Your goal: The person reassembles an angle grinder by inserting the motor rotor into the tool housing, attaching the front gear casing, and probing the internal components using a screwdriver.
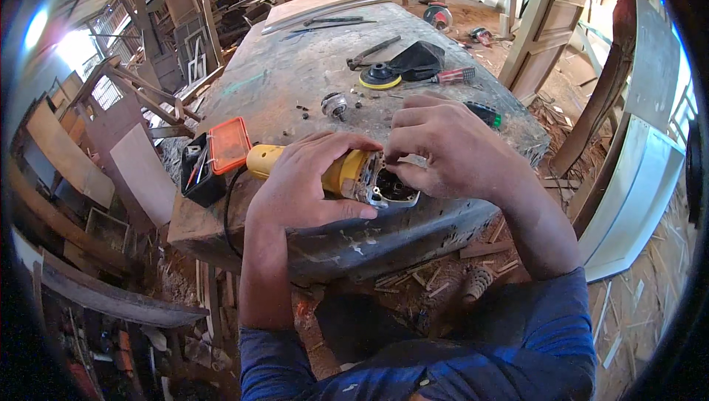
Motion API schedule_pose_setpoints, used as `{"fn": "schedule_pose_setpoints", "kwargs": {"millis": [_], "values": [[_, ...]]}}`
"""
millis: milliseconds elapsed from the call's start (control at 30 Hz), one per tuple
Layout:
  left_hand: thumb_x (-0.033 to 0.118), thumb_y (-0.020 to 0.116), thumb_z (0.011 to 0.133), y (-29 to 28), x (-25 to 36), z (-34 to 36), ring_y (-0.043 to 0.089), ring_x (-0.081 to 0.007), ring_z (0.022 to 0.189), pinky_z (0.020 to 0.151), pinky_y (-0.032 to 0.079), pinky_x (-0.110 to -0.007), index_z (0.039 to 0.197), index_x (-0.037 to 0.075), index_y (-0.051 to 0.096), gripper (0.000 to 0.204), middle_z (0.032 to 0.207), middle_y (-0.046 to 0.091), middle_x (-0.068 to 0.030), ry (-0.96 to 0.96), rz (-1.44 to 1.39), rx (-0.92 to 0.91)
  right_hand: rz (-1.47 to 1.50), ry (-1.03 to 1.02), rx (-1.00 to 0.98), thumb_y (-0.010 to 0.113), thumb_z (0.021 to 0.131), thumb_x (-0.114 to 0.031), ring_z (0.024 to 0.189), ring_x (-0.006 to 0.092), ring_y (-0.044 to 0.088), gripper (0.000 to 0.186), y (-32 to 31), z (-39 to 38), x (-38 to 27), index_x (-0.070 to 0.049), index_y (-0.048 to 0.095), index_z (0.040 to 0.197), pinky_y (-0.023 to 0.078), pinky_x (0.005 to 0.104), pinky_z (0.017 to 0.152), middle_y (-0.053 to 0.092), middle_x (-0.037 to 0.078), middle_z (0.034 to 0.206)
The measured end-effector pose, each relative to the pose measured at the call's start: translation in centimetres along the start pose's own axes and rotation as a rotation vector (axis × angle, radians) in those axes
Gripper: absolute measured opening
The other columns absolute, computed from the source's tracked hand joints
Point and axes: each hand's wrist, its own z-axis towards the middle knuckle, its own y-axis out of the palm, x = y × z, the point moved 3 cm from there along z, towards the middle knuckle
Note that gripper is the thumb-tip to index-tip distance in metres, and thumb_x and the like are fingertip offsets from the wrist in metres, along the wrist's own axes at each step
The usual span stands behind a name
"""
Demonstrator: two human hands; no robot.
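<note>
1. Nearest: blue sleeves, forearms rising from the lower edge.
2. Left hand (pixel 306 179) wrapped around the yellow angle grinder (pixel 347 176), pinning it at the table (pixel 281 76) near edge.
3. Right hand (pixel 450 150) curled, fingertips pinching into the opened gear head.
4. Risk, judged: tiny screws (pixel 303 111) lying loose nearby could roll off; grip slipping might tip the tool over the edge.
5. Grinder look: scuffed yellow body, grey metal head uncovered, dark cavity exposed, black cord trailing.

One head-worn fisheye view looks steeply down, close over the workbench (pixel 295 76) edge and littered floor
</note>
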Motion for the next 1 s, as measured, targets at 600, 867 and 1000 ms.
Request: {"fn": "schedule_pose_setpoints", "kwargs": {"millis": [600, 867, 1000], "values": [[0.053, 0.103, 0.067, -0.1, -0.1, -0.3, 0.074, -0.0396, 0.132, 0.115, 0.053, -0.048, 0.142, 0.009, 0.074, 0.092, 0.134, 0.08, -0.0167, 0.017, -0.039, -0.001, 0.385, 0.072, 0.432, 0.092, 0.082, -0.001, 0.093, 0.0279, 0.077, 0.022, 3.3, -5.6, -0.2, -0.007, 0.081, 0.1, 0.058, 0.0414, 0.085, 0.081, 0.008, 0.097], [0.053, 0.103, 0.067, 0.1, -0.4, -0.1, 0.074, -0.04, 0.132, 0.115, 0.053, -0.048, 0.141, 0.009, 0.075, 0.09, 0.134, 0.079, -0.0172, 0.028, -0.015, -0.003, 0.212, 0.116, 0.207, 0.09, 0.083, -0.006, 0.096, 0.0325, 0.071, 0.018, -0.5, -3.4, -0.3, -0.008, 0.081, 0.098, 0.056, 0.0441, 0.09, 0.075, 0.007, 0.093], [0.05, 0.104, 0.066, -0.2, -0.3, -0.3, 0.075, -0.0405, 0.129, 0.113, 0.054, -0.048, 0.14, 0.009, 0.075, 0.089, 0.132, 0.08, -0.017, 0.044, 0.046, 0.018, 0.112, 0.055, -0.006, 0.089, 0.084, -0.012, 0.099, 0.0343, 0.071, 0.016, -2.4, -0.7, -0.4, -0.008, 0.084, 0.099, 0.056, 0.0464, 0.094, 0.075, 0.01, 0.094]]}}
